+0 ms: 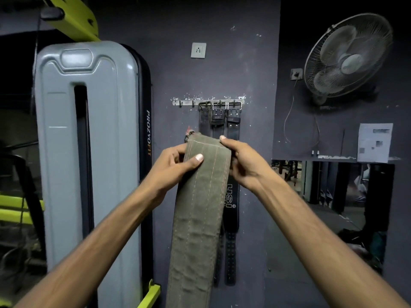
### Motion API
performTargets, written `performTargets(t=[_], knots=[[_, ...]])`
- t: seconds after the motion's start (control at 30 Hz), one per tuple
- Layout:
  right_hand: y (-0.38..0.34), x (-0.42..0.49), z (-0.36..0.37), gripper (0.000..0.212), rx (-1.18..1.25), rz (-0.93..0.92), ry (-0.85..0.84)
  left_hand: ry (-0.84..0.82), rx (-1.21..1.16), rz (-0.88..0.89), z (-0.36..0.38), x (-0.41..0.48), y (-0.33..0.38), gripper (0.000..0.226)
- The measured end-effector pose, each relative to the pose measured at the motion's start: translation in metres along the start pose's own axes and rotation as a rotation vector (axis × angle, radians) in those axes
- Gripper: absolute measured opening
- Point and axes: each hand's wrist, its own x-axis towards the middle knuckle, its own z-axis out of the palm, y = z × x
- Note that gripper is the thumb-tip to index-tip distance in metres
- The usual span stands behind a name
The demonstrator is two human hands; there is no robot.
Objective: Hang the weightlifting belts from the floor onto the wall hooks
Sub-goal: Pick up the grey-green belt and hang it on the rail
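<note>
I hold a wide olive-green suede weightlifting belt (198, 210) upright in front of the dark wall, its lower end dropping out of view. My left hand (175, 167) grips its left edge, thumb across the front. My right hand (242, 163) holds the right edge near the top. A metal hook rail (208, 102) is fixed to the wall above. Three dark leather belts (219, 123) hang by their buckles from its right-hand hooks, partly hidden behind the green belt. The rail's left hooks (181, 103) carry nothing.
A tall grey gym machine shroud (86, 152) with yellow-green frame parts stands at the left, close to the belts. A wall socket (198, 50) sits above the rail. A wall fan (347, 56) and a mirror (329, 196) are at the right.
</note>
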Motion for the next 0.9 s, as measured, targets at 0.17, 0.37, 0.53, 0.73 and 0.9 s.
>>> performTargets(t=[0.17,0.37,0.53,0.73,0.9], knots=[[0.025,0.038,0.007,0.017,-0.021,-0.126,0.097,0.041,0.127,-0.138,-0.012,0.023,-0.043,0.024],[0.072,0.101,0.005,0.017,-0.199,-0.232,0.172,0.204,0.067,-0.147,-0.037,0.086,-0.099,0.034],[0.100,0.185,0.013,0.030,-0.333,-0.347,0.249,0.222,0.155,-0.069,-0.064,0.146,-0.170,0.027],[0.117,0.294,0.019,0.024,-0.453,-0.512,0.409,0.332,0.314,0.056,-0.097,0.239,-0.239,0.022],[0.124,0.361,0.022,0.048,-0.520,-0.660,0.479,0.449,0.367,0.218,-0.109,0.303,-0.285,0.024]])
